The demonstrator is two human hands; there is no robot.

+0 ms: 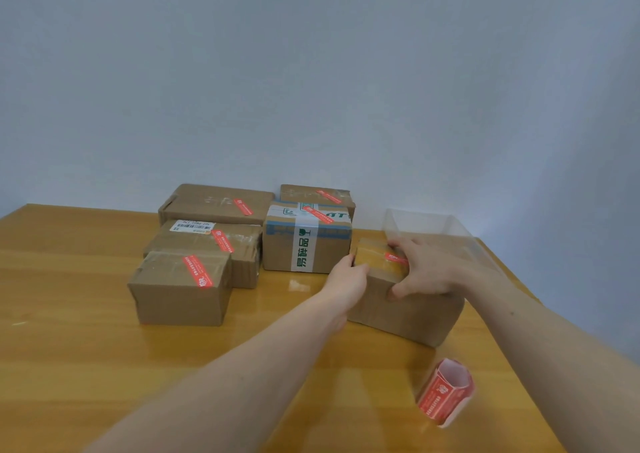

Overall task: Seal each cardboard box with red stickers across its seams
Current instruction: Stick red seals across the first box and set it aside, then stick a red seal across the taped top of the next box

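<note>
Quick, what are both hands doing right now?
Left hand: grips the left end of the cardboard box.
Right hand: fingers spread on top of the same box, thumb down its front, next to a red sticker.

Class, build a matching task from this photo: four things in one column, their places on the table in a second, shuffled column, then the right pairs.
Things
1. sticker roll
2. clear plastic bin
3. box with green printed tape
4. box under both hands

Places
A. far right, by the wall
B. middle of the table
C. near right, standing alone
D. right of centre, in front of the bin

Pairs: 1-C, 2-A, 3-B, 4-D
</note>
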